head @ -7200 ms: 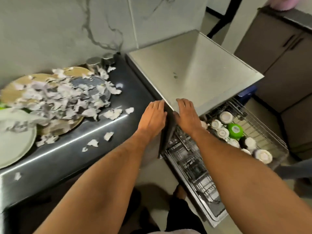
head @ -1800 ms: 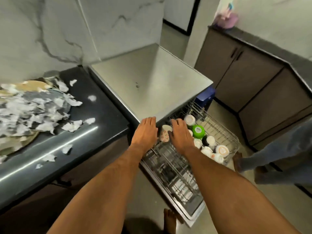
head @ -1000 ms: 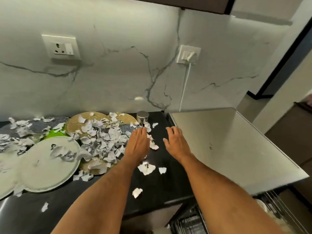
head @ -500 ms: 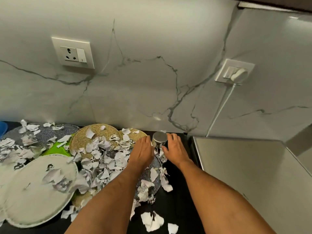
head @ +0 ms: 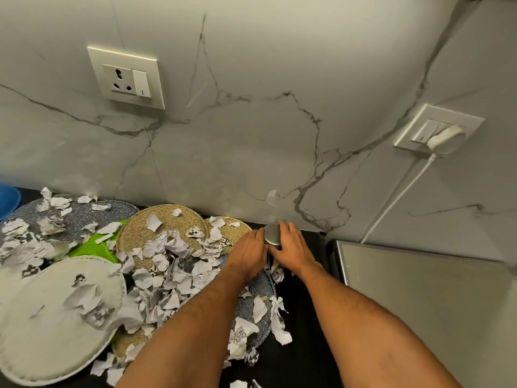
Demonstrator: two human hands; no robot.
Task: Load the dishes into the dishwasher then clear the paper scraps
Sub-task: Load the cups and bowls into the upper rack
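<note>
A small steel cup (head: pixel 272 233) stands upside down at the back of the black countertop (head: pixel 303 348), against the wall. My left hand (head: pixel 248 254) presses on its left side and my right hand (head: pixel 293 249) curls over its right side, so both hold it. Torn paper scraps (head: pixel 167 264) lie thick over several plates: a white plate (head: pixel 50 320) at the front left, a tan woven one (head: pixel 159 225) behind, a speckled blue-grey plate (head: pixel 261 289) under my left forearm, and a green plate (head: pixel 92 246).
The dishwasher's steel top (head: pixel 433 303) adjoins the counter on the right. A marble wall rises just behind the cup, with a socket (head: pixel 127 78) and a plugged-in white cable (head: pixel 443 137). A blue object (head: pixel 8 197) shows at the far left edge.
I turned from the open dishwasher rack to the counter. Both hands moved back past the scraps and closed in on the steel cup by the wall.
</note>
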